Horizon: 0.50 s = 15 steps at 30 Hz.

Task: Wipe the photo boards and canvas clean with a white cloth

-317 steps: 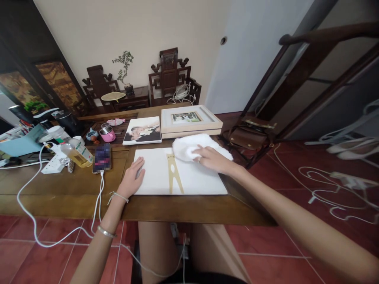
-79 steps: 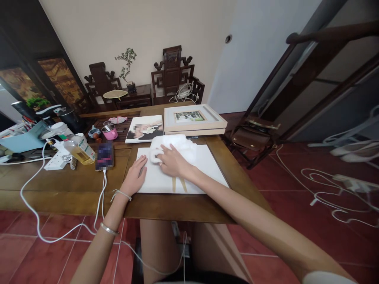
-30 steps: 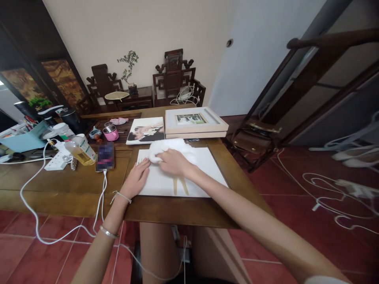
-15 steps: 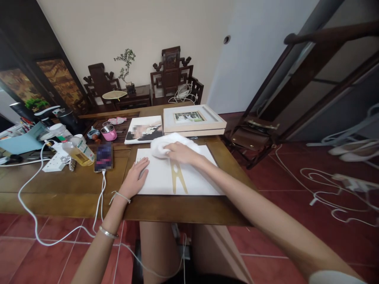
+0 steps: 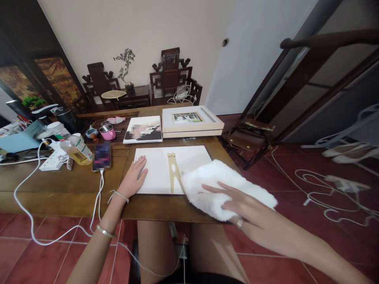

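Observation:
A white board with a thin gold stand piece lies flat on the wooden table in front of me. My left hand rests flat on its left edge, fingers spread. A fluffy white cloth covers the board's near right corner and the table edge. My right hand presses down on the cloth with fingers stretched out; a ring shows on one finger.
Behind the board lie a photo print and a framed picture. To the left are a phone on a white cable, an oil bottle, a power strip and a pink cup. A brown bag sits right of the table.
My right hand has swept the cloth from the board's far left part to its near right corner, off over the table edge. The left hand has stayed in place.

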{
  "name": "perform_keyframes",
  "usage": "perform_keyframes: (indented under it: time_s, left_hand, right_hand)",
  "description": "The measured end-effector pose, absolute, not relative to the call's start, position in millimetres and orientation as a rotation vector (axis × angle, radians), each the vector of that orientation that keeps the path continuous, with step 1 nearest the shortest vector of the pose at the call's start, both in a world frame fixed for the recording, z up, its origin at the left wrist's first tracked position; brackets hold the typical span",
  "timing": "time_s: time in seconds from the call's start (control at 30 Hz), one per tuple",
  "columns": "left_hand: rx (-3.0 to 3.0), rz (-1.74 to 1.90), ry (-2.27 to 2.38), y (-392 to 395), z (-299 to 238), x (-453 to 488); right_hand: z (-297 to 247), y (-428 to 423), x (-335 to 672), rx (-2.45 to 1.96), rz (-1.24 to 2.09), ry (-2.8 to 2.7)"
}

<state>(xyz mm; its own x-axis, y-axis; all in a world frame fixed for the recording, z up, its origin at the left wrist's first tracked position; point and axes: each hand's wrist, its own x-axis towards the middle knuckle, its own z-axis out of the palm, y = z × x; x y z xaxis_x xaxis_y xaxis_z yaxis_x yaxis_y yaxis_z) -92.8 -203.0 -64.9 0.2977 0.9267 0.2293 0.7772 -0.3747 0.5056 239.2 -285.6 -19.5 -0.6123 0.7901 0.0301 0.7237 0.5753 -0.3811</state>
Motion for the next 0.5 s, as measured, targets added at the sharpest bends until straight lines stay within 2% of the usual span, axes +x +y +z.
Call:
perform_keyframes:
  time_s: [0.1, 0.37, 0.5]
  left_hand:
    - [2.283, 0.716, 1.544, -202.8, -65.1, -93.3]
    - [2.285, 0.715, 1.55, -202.9, -63.3, -94.4]
    - [2.27, 0.746, 1.532, -202.6, -63.4, -95.2]
  right_hand:
    - [-19.6, -279.9, 239.5, -1.273, 0.527, -2.595]
    - [-33.6, -157.3, 213.2, -1.515, 0.519, -2.432]
    - [-33.2, -136.6, 204.0, -1.509, 0.444, -2.402]
